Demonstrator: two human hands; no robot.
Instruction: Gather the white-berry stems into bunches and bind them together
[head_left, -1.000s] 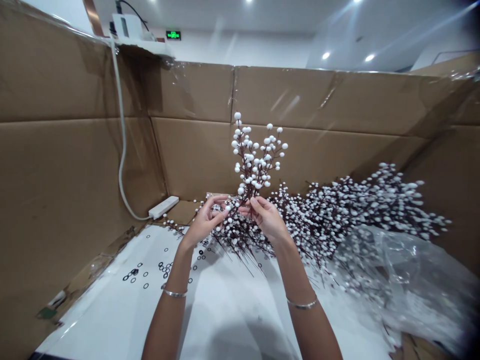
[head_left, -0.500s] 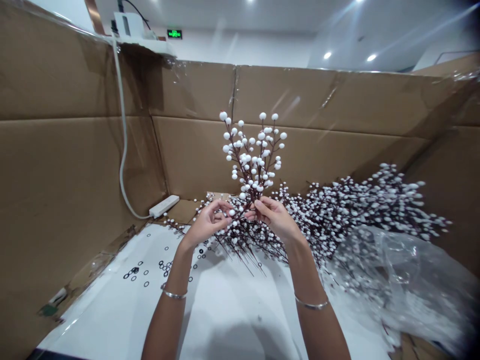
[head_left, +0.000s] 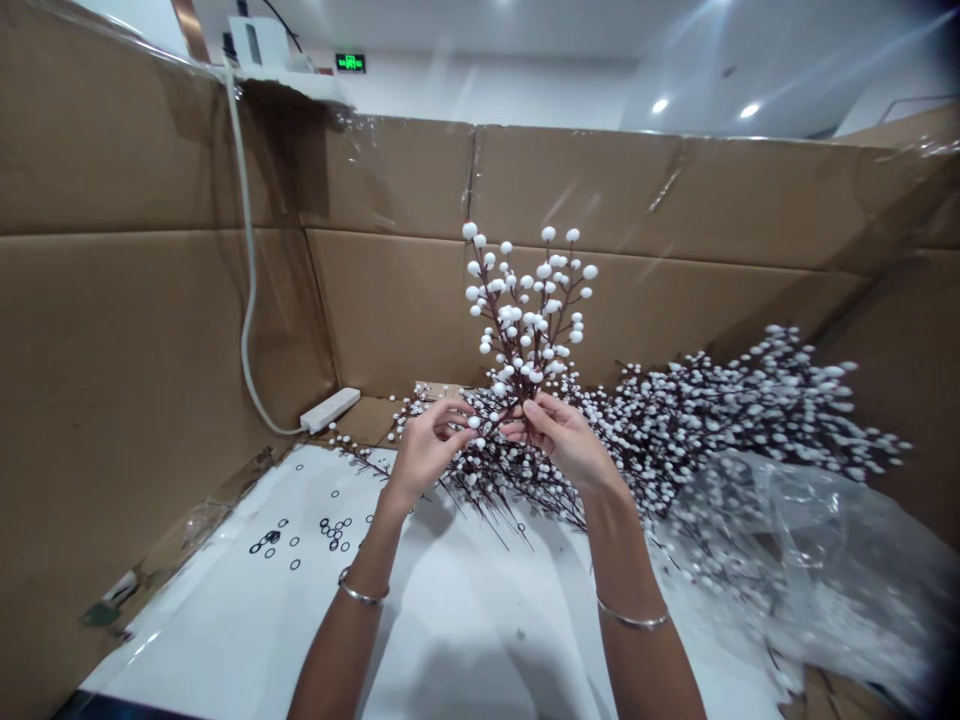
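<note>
A branch with white berries stands upright in front of me, its brown stems pinched near the base by my right hand. My left hand is beside it on the left, thumb and forefinger closed at a white berry on a low side twig. Behind and below both hands lies a large pile of similar berry branches, reaching to the right. Black rings are scattered on the white surface left of my left forearm.
Cardboard walls enclose the surface at the back and sides. A white power strip with a cable lies at the back left corner. Clear plastic wrap covers part of the pile on the right.
Both hands and the held berry branch have shifted slightly to the right. The grip of my right hand looks the same.
</note>
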